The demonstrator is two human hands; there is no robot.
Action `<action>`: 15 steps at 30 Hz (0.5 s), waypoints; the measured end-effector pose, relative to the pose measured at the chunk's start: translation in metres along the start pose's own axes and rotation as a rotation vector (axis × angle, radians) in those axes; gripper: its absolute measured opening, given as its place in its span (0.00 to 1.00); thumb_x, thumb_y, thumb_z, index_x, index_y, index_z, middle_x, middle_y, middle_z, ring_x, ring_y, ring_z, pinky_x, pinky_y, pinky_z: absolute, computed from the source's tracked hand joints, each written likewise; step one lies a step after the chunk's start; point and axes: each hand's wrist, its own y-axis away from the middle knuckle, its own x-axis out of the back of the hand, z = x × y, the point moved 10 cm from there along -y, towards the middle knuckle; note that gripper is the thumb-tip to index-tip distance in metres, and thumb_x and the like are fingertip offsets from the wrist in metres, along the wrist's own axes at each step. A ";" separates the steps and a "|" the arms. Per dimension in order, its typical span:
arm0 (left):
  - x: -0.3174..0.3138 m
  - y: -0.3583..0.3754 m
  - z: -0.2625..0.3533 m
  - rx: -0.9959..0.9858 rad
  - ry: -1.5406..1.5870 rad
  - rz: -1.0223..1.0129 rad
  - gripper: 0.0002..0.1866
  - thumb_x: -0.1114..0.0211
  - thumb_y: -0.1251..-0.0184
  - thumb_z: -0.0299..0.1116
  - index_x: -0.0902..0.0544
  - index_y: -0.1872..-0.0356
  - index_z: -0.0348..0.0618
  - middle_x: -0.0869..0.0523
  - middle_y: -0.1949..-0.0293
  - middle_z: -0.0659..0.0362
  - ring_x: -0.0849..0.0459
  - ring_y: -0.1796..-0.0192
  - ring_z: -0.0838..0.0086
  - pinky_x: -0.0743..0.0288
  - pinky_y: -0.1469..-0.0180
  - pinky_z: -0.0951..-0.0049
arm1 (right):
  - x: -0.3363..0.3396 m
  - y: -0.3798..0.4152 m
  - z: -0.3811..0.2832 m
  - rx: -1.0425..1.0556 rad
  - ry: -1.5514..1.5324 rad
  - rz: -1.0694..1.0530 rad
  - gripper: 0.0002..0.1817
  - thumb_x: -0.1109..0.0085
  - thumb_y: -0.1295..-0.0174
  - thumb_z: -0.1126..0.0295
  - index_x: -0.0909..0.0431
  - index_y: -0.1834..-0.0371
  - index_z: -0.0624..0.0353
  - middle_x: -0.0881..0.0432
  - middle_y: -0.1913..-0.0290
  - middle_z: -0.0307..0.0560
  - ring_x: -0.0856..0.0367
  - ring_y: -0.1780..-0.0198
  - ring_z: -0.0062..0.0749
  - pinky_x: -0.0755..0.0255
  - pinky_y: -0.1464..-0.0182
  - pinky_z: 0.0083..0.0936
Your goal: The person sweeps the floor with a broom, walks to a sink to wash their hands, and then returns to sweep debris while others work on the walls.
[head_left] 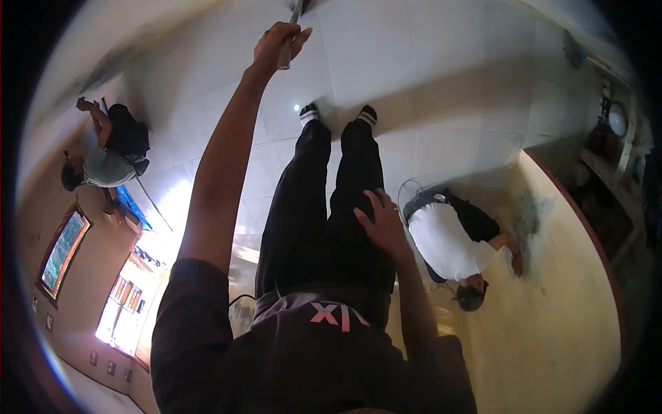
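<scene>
Reaching far forward over the floor, my left hand [281,43] is closed round a slim, pale handle [285,56]. Its butt end sticks out below my fist, and its far end runs off the top of the view, where a small dark shape shows; I cannot make out the kind of tool. My right hand [380,219] rests on the front of my thigh, fingers spread, with nothing in it. Both my feet stand on the light tiled floor [448,83] in dark shoes with pale stripes.
At the left, a person in a grey top [110,168] sits with a small dark object in hand. To my right, a person in a white shirt [441,234] is low beside a stained yellow half-wall [572,290]. Shelves with clutter [610,165] stand beyond it. Bright light enters from the left.
</scene>
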 end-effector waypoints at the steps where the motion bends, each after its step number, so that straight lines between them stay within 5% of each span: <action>1: -0.004 0.000 -0.002 0.046 -0.067 -0.064 0.12 0.29 0.45 0.40 0.24 0.71 0.49 0.17 0.72 0.57 0.16 0.68 0.64 0.23 0.65 0.67 | -0.055 -0.010 0.053 -0.191 0.092 -0.239 0.37 0.49 0.42 0.40 0.43 0.32 0.44 0.51 0.30 0.61 0.49 0.32 0.63 0.47 0.35 0.53; 2: -0.005 -0.001 0.001 0.093 -0.134 -0.133 0.12 0.29 0.45 0.41 0.23 0.73 0.48 0.17 0.72 0.58 0.16 0.66 0.64 0.22 0.64 0.67 | -0.101 -0.008 0.099 -0.386 0.182 -0.480 0.44 0.51 0.45 0.33 0.50 0.27 0.38 0.63 0.26 0.64 0.60 0.29 0.70 0.54 0.32 0.57; 5: -0.013 0.010 0.000 0.138 -0.204 -0.253 0.15 0.30 0.45 0.44 0.22 0.78 0.47 0.16 0.71 0.58 0.17 0.62 0.66 0.22 0.60 0.66 | -0.181 -0.042 0.152 -0.391 -0.191 -0.578 0.53 0.53 0.51 0.25 0.63 0.26 0.32 0.74 0.27 0.68 0.73 0.28 0.72 0.64 0.32 0.62; 7: -0.020 0.014 -0.005 0.187 -0.224 -0.348 0.17 0.31 0.46 0.50 0.20 0.78 0.47 0.16 0.68 0.58 0.17 0.58 0.65 0.24 0.53 0.63 | -0.191 -0.056 0.142 -0.363 -0.198 -0.465 0.53 0.53 0.50 0.27 0.66 0.26 0.34 0.69 0.28 0.73 0.71 0.28 0.72 0.62 0.30 0.57; 9: -0.010 0.014 0.018 0.088 -0.239 -0.219 0.16 0.29 0.48 0.50 0.19 0.77 0.49 0.15 0.63 0.60 0.19 0.49 0.64 0.30 0.43 0.56 | -0.208 -0.076 0.152 -0.304 -0.341 -0.313 0.52 0.52 0.48 0.28 0.66 0.26 0.35 0.68 0.28 0.73 0.70 0.28 0.70 0.61 0.30 0.54; 11: -0.011 0.018 0.037 -0.054 -0.277 -0.219 0.16 0.28 0.50 0.50 0.18 0.77 0.49 0.16 0.57 0.58 0.24 0.41 0.63 0.40 0.36 0.49 | -0.217 -0.081 0.182 -0.480 -0.374 -0.179 0.51 0.51 0.44 0.33 0.64 0.26 0.44 0.59 0.28 0.71 0.63 0.28 0.66 0.57 0.30 0.52; 12: -0.029 0.028 0.023 0.134 -0.143 -0.505 0.18 0.27 0.51 0.51 0.19 0.80 0.48 0.16 0.57 0.56 0.26 0.39 0.63 0.42 0.35 0.46 | -0.219 -0.086 0.200 -0.587 -0.323 -0.118 0.50 0.52 0.43 0.34 0.62 0.26 0.46 0.57 0.28 0.69 0.59 0.28 0.65 0.56 0.31 0.53; 13: -0.026 0.036 0.029 -0.019 -0.088 -0.344 0.16 0.27 0.52 0.45 0.22 0.84 0.48 0.16 0.66 0.59 0.20 0.48 0.64 0.36 0.42 0.47 | -0.216 -0.094 0.218 -0.690 -0.273 -0.051 0.49 0.52 0.42 0.35 0.61 0.26 0.48 0.54 0.29 0.68 0.55 0.28 0.64 0.54 0.31 0.54; 15: -0.047 0.065 0.009 -0.006 -0.089 -0.536 0.13 0.32 0.52 0.46 0.21 0.83 0.51 0.23 0.71 0.63 0.22 0.55 0.66 0.38 0.38 0.46 | -0.198 -0.140 0.196 -0.454 -0.434 0.011 0.45 0.56 0.40 0.36 0.56 0.27 0.51 0.47 0.30 0.62 0.47 0.31 0.59 0.49 0.34 0.53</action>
